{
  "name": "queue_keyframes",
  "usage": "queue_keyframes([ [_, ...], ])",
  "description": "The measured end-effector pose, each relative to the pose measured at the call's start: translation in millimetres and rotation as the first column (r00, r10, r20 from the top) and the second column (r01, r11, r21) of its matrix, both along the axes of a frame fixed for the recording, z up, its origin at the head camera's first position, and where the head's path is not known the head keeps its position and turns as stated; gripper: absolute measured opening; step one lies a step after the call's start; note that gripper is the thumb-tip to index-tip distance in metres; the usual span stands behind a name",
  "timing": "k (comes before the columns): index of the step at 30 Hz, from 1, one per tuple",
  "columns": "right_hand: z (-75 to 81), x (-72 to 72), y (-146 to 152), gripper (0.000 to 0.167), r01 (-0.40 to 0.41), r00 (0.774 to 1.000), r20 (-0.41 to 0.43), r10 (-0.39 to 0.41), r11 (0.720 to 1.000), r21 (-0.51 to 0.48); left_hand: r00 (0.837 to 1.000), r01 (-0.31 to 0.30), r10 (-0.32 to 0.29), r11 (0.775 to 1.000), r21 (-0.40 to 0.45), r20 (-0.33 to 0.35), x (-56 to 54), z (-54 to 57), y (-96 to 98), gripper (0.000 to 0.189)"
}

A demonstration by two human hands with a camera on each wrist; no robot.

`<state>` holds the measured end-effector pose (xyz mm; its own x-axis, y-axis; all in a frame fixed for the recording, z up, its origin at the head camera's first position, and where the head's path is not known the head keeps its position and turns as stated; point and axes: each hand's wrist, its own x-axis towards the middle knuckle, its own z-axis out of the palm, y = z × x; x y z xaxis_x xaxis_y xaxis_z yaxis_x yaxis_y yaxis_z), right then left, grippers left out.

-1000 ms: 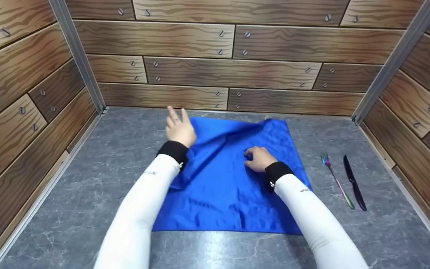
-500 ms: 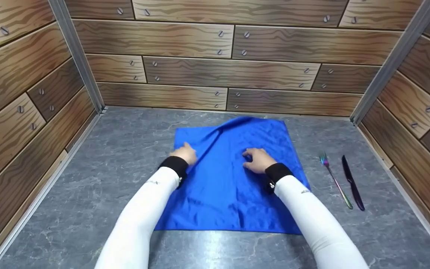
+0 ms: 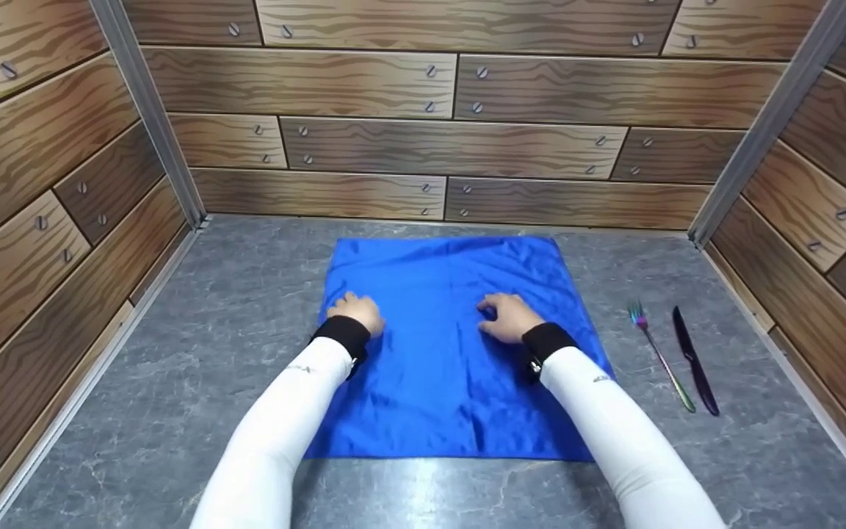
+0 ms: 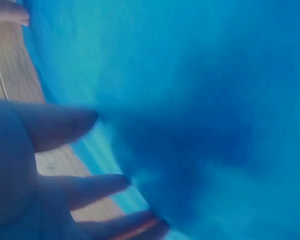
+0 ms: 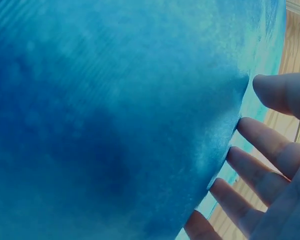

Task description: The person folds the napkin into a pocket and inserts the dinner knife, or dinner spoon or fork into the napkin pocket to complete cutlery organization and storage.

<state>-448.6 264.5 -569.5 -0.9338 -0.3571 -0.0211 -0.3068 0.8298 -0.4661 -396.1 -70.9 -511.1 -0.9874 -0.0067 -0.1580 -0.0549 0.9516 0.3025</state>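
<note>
A blue cloth (image 3: 423,382) lies spread almost flat on the grey tabletop, with small wrinkles near its front edge and back right. My left hand (image 3: 356,311) is at its left side; in the left wrist view the fingertips (image 4: 87,122) touch the fabric, apart from each other. On the right half, my right hand (image 3: 511,317) rests with bent, spread fingers. Its fingertips (image 5: 250,125) press lightly on the cloth in the right wrist view, while the thumb stands off to one side. Neither hand pinches any fabric.
A rainbow-coloured fork (image 3: 660,355) and a dark knife (image 3: 695,360) lie side by side to the right of the cloth. Wood-patterned walls (image 3: 364,143) enclose the grey tabletop (image 3: 195,353) at the back and both sides.
My left hand has come down from the back left onto the cloth's left side. The diagonal fold across the cloth has flattened, and its back edge now lies straight. My right hand stayed put.
</note>
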Motion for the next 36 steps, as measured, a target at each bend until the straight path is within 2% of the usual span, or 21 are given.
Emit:
queue_keyframes([
  [2, 0.7, -0.1, 1, 0.054, 0.007, 1.0, 0.015, -0.006, 1.0, -0.02, 0.998, -0.001, -0.001, 0.999, 0.033, 0.066, 4.1, 10.9, -0.3, 0.065],
  [4, 0.8, 0.5, 3, 0.056, 0.02, 0.999, 0.038, -0.017, 0.998, -0.067, 0.995, -0.006, -0.003, 0.996, 0.085, 0.097, -0.1, 10.0, -4.3, 0.074],
  [6, 0.4, 1.5, 10, 0.059, 0.04, 0.998, 0.05, -0.035, 0.994, -0.106, 0.995, -0.008, -0.006, 0.99, 0.142, 0.103, -1.8, 6.0, -9.6, 0.081],
  [9, -1.3, 2.9, 28, 0.061, 0.104, 0.995, 0.012, -0.104, 0.982, -0.158, 0.998, 0.012, -0.023, 0.982, 0.189, 0.059, -4.0, -7.9, -21.4, 0.088],
  [13, -2.7, 11.2, 61, 0.061, 0.235, 0.969, -0.058, -0.242, 0.967, -0.098, 0.998, 0.065, -0.068, 0.983, 0.171, 0.015, 8.2, -15.6, -40.9, 0.087],
  [16, -3.4, 22.5, 85, 0.063, 0.301, 0.953, -0.026, -0.301, 0.953, 0.005, 0.996, 0.083, -0.087, 0.987, 0.137, 0.025, 12.2, -22.8, -53.0, 0.085],
  [18, -4.5, 28.5, 98, 0.066, 0.307, 0.951, 0.015, -0.308, 0.951, 0.039, 0.996, 0.082, -0.087, 0.988, 0.133, 0.035, 12.7, -25.7, -57.2, 0.085],
  [21, -6.8, 33.8, 108, 0.067, 0.307, 0.95, 0.057, -0.307, 0.952, 0.006, 0.997, 0.065, -0.071, 0.984, 0.168, 0.03, 10.7, -28.9, -58.9, 0.086],
  [26, -11.9, 39.1, 112, 0.066, 0.327, 0.945, 0.057, -0.324, 0.941, -0.082, 0.999, 0.032, -0.038, 0.977, 0.211, 0.025, 8.3, -30.0, -57.0, 0.086],
  [30, -12.9, 43.1, 110, 0.064, 0.338, 0.941, 0.04, -0.335, 0.937, -0.091, 0.999, 0.029, -0.034, 0.978, 0.208, 0.02, 9.2, -30.4, -56.5, 0.087],
  [33, -11.2, 42.6, 112, 0.064, 0.337, 0.941, 0.043, -0.335, 0.938, -0.077, 0.999, 0.04, -0.043, 0.978, 0.204, 0.013, 8.4, -31.3, -56.9, 0.087],
  [36, -10.7, 33.6, 119, 0.064, 0.328, 0.944, 0.079, -0.322, 0.941, -0.081, 0.998, 0.057, -0.06, 0.98, 0.192, 0.007, 0.7, -34.8, -59.5, 0.087],
])
